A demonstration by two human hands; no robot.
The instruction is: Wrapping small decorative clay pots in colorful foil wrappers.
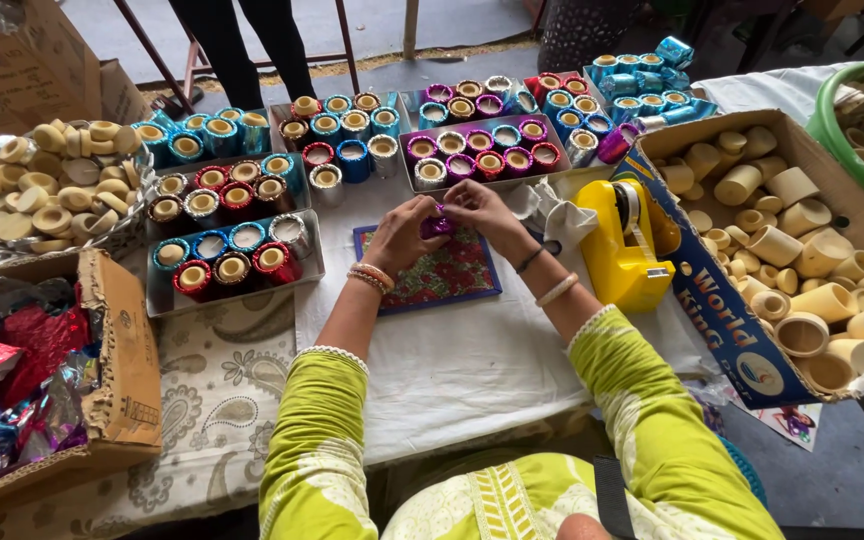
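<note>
My left hand (404,232) and my right hand (479,212) meet over a small purple foil-wrapped roll (439,224), both holding it between the fingertips. Beneath them lies a square red patterned board with a blue rim (447,278) on the white cloth. Bangles sit on both wrists, and my sleeves are lime green.
Metal trays (235,290) of foil-wrapped rolls in red, blue and purple fill the far side. A yellow tape dispenser (624,248) stands right of my hands. A cardboard box (742,330) of plain cream rolls is at right, a box of shiny foil pieces (22,390) at left. A person's legs stand beyond.
</note>
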